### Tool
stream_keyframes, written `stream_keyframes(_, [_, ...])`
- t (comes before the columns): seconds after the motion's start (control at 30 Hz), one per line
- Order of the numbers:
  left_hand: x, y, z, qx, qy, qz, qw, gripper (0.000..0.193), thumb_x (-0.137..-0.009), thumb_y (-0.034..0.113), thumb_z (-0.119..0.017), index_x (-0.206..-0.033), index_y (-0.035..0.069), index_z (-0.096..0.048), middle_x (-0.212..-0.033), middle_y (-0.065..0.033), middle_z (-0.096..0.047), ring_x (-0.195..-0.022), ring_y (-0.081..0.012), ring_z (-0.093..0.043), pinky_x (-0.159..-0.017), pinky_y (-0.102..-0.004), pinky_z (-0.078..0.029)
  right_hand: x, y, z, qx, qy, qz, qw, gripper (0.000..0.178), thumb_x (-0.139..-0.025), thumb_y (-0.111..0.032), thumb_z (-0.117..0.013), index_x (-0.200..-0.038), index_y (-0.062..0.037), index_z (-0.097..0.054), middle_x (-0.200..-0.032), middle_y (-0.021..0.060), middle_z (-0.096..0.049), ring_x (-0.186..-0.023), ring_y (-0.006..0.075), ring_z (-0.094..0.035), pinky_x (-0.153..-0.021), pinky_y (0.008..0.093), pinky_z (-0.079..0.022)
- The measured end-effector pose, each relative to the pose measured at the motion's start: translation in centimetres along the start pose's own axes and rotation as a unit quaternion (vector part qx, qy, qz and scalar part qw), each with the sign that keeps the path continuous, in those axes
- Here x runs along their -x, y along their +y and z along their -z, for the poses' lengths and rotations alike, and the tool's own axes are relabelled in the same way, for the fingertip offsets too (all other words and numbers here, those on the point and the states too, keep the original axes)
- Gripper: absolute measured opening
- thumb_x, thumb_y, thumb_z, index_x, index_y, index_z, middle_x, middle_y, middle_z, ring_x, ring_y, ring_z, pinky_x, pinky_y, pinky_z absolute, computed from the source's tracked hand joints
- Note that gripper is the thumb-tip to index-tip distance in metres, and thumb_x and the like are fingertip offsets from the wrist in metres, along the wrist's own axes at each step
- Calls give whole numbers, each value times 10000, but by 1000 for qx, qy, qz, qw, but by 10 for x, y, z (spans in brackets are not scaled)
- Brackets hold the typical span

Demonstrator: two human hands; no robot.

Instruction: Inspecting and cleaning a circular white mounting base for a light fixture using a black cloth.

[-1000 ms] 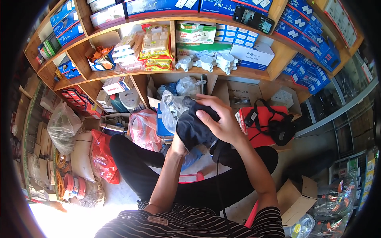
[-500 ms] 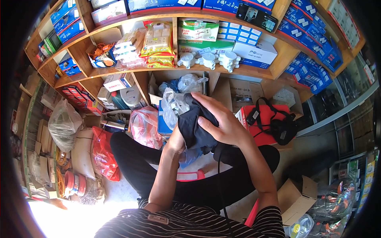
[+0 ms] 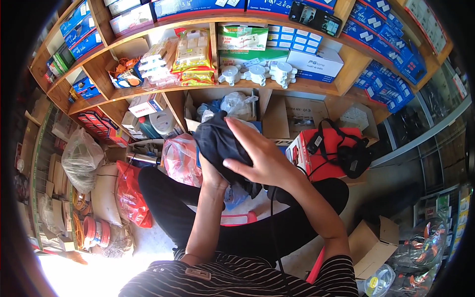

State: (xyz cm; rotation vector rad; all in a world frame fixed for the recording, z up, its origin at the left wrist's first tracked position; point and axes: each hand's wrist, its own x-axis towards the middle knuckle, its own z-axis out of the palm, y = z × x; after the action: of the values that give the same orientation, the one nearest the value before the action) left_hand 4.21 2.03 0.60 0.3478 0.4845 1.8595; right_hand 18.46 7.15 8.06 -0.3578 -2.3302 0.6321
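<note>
A bunched black cloth (image 3: 217,143) is held up in front of me, over my lap. My left hand (image 3: 213,174) grips it from beneath, and the cloth covers most of its fingers. Against the cloth's right side lies my right hand (image 3: 267,161), its fingers stretched out and the thumb spread apart across the front. Whether anything is wrapped inside the cloth cannot be seen. Below it, between my legs, some blue plastic (image 3: 236,199) shows. A black cable (image 3: 273,222) hangs down past my right forearm.
Wooden shelves (image 3: 316,89) ahead hold boxes, white round fittings (image 3: 257,74) and a phone (image 3: 315,19). A red box (image 3: 316,171) carries a black strapped device (image 3: 352,161) at right. Left are a pink bag (image 3: 180,158) and a red bag (image 3: 132,198); lower right, an open carton (image 3: 368,255).
The black cloth has moved left and now covers the clear plastic bag seen by the left hand earlier. My right hand has shifted left and down, its thumb and fingers spread wider.
</note>
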Motion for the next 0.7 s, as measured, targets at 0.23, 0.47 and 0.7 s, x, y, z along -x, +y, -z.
stream_keyframes(0.23, [9, 1, -29, -33, -22, 10, 999, 527, -1052, 346, -503, -1487, 56, -438, -1451, -102, -546, -1296, -241, -567, -1093, -381, -468, 7, 19, -2, 44, 85, 4, 995, 912, -799, -103, -808, -1549, 17, -303, -1487, 255, -472, -1347, 415, -494, -1123, 453, -407])
stream_keyframes(0.47, [2, 2, -27, -31, -95, 26, 995, 545, -1047, 356, -517, -1500, 70, -415, -1462, -105, -531, -1345, -248, -523, -1154, -411, -408, 7, 17, 19, -11, 152, -59, 987, 644, -734, 24, -797, -1348, -25, -611, -1328, 169, -651, -1195, 346, -629, -1021, 399, -497])
stream_keyframes(0.7, [-5, 0, -24, -69, -104, -68, 990, 631, -978, 303, -674, -1483, 90, -361, -1428, -111, -546, -1318, -251, -547, -1130, -409, -431, 7, 22, 20, -46, 173, -57, 982, 482, -742, 78, -763, -1211, 19, -671, -1210, 176, -709, -1093, 306, -700, -945, 368, -547])
